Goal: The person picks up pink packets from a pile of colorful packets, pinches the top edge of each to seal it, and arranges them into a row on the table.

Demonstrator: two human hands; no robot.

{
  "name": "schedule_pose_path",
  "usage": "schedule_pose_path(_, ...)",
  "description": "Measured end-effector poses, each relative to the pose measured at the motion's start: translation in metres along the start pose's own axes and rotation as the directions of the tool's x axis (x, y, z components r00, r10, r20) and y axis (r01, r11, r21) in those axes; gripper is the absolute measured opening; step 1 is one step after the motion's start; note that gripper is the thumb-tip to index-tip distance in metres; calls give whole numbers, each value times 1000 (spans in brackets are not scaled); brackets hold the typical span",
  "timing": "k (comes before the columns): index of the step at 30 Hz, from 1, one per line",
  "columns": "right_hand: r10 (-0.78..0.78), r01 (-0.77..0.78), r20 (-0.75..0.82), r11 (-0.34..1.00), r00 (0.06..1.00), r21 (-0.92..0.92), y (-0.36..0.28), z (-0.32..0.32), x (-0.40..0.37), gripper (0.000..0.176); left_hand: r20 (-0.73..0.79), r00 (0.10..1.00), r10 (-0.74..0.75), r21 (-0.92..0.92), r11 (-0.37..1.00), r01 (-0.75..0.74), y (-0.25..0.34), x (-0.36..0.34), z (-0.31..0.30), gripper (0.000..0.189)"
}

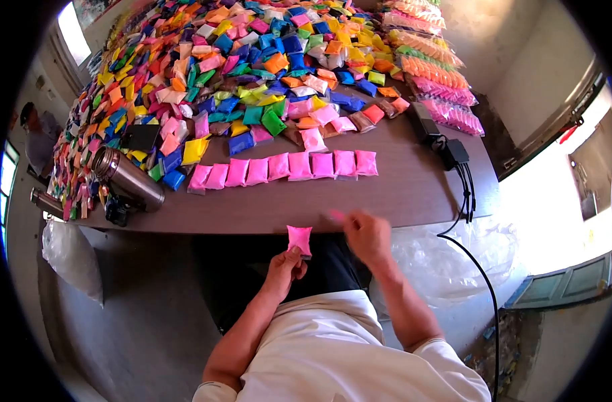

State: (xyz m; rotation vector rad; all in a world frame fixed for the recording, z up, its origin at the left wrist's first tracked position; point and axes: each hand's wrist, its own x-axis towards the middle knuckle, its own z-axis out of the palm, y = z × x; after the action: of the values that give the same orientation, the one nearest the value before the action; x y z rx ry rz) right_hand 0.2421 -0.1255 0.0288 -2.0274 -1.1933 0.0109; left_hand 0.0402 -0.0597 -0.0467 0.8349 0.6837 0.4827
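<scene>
In front of my lap, below the table edge, my left hand (287,269) is closed on a small pink packet (298,238), thumb on its lower part. To the right, my right hand (367,236) is blurred by motion near the table edge, its fingers curled in. A smeared bit of pink, seemingly another pink packet (336,215), sticks out from its fingertips. Ahead of both hands a row of several pink packets (278,167) lies side by side on the brown table (266,211). One more pale pink packet (313,139) touches the row from behind.
A large heap of multicoloured packets (252,67) covers the table's back and left. Bagged stacks (446,90) stand back right, near black power adapters (453,153) with a hanging cable (483,275). A metal flask (128,179) lies left. A person (39,137) is far left.
</scene>
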Motion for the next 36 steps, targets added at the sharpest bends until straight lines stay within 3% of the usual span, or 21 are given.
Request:
schedule_pose_path(1,81,-83,-35,995,996,-53,14,1,8,15,-6,1000,0,-2,1000,0,1,-3,0,39)
schedule_pose_path(6,124,-121,23,988,992,-95,9,1,9,14,15,1000,24,-15,1000,-23,6,-2,5,40)
schedule_pose_path(8,-76,79,98,997,992,-23,-2,1,4,15,17,1000,18,-18,1000,-18,5,-2,5,40)
schedule_pose_path(12,97,-95,91,995,991,-34,3,-7,20,12,-6,1000,2,9,1000,-2,6,-5,4,41)
schedule_pose_path(14,28,-22,93,997,995,-68,2,-4,17,12,0,1000,13,8,1000,-13,8,-4,6,41)
schedule_pose_path(16,-113,124,223,992,968,-36,-2,-6,11,13,10,1000,17,2,1000,-17,7,-3,7,41)
schedule_pose_path(18,-126,134,233,991,964,-19,0,-11,14,14,5,1000,22,1,1000,-22,7,-2,6,42)
schedule_pose_path(21,26,-26,0,999,1000,-37,16,-23,22,11,12,1000,24,31,999,-24,7,-5,5,42)
schedule_pose_path(26,-62,71,89,992,994,-102,19,-22,4,10,38,999,23,29,999,-24,5,-1,4,41)
schedule_pose_path(28,-67,56,157,996,985,72,12,-28,-1,11,31,1000,5,19,1000,-5,6,-1,4,41)
schedule_pose_path(32,55,-55,-11,998,998,14,25,-31,15,11,28,1000,10,31,999,-11,6,-4,5,41)
schedule_pose_path(34,-23,23,0,996,1000,-89,27,-24,20,12,35,999,8,50,999,-10,8,-1,7,41)
schedule_pose_path(36,-65,67,37,995,997,-74,18,-13,15,12,19,1000,17,59,998,-18,9,-3,7,41)
